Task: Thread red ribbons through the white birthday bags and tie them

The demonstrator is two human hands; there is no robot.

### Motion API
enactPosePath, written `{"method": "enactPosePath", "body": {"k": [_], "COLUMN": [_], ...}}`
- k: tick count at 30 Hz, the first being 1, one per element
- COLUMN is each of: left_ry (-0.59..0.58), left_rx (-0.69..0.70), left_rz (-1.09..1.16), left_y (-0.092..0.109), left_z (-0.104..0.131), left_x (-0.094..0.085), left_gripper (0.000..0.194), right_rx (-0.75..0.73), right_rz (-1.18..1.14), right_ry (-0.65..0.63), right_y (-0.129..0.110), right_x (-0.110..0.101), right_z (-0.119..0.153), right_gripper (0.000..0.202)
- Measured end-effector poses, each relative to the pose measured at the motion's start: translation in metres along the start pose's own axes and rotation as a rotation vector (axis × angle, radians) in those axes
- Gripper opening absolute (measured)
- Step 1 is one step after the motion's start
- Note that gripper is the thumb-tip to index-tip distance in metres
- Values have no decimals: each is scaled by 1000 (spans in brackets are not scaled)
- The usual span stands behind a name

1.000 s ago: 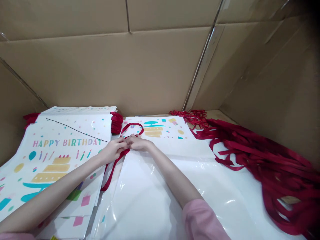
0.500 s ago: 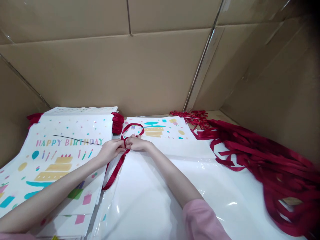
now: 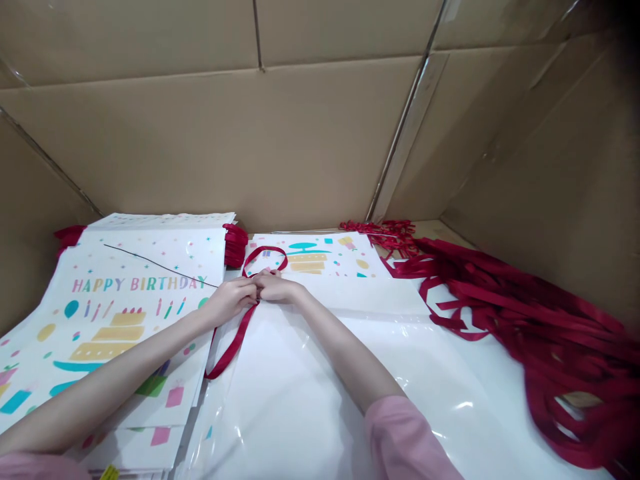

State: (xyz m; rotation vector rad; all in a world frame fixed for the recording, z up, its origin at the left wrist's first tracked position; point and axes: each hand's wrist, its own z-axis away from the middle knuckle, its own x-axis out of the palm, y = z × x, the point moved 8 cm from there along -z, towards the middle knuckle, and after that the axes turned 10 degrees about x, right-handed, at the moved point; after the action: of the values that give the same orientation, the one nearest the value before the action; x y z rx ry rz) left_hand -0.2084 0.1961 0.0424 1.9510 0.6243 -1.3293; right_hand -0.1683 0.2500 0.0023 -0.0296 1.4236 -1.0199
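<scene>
My left hand [image 3: 233, 297] and my right hand [image 3: 270, 287] meet at the left edge of a blank white sheet [image 3: 300, 373] with a glossy surface. Both hands have their fingers closed on a red ribbon [image 3: 233, 353], which loops above them and hangs below the fingertips. A thin dark wire or cord [image 3: 155, 261] sticks out leftward from the left hand, over a stack of printed "HAPPY BIRTHDAY" sheets [image 3: 115, 293]. The exact spot where the fingertips touch is hidden.
Tall cardboard walls [image 3: 240, 133] stand behind and at both sides. A large heap of red ribbons [image 3: 550, 320] lies at the right. Short red ribbon scraps [image 3: 395, 233] lie at the back, behind another printed sheet [image 3: 325, 257].
My left hand has shifted slightly right, against my right hand. The dark cord's near part has moved right, and it now slants more steeply, its far end higher.
</scene>
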Motion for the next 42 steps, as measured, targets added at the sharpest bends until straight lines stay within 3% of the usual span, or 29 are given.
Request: {"method": "enactPosePath", "body": {"k": [7, 11, 16, 19, 23, 26, 29, 33, 38, 42], "left_ry": [-22, -134, -316, -341, -314, -245, -208, -167, -44, -45], "left_rx": [-127, -223, -383, -537, -713, -669, -542, -401, -344, -310], "left_rz": [110, 99, 470, 708, 777, 727, 500, 283, 256, 312], "left_y": [-6, -17, -21, -21, -31, -40, -45, -36, -23, -26], "left_z": [5, 9, 12, 12, 16, 13, 7, -4, -11, 2], "left_x": [-8, -8, 1, 4, 8, 0, -15, -21, -11, -16], "left_gripper": [12, 25, 45, 45, 45, 43, 37, 32, 28, 30], "right_rx": [-24, -21, -20, -14, -12, -8, -4, -4, 8, 8], "right_rz": [-17, -7, 21, 25, 33, 28, 16, 11, -7, -15], "right_ry": [-15, 6, 11, 17, 23, 20, 5, 4, -3, -4], "right_y": [-4, -6, -10, -12, -13, -13, -12, -12, -11, -11], "right_x": [-6, -12, -16, -18, -21, -22, -20, -17, -16, -18], "right_z": [4, 7, 9, 10, 11, 12, 12, 10, 7, 11], "right_gripper": [17, 17, 13, 13, 17, 16, 14, 14, 15, 14]}}
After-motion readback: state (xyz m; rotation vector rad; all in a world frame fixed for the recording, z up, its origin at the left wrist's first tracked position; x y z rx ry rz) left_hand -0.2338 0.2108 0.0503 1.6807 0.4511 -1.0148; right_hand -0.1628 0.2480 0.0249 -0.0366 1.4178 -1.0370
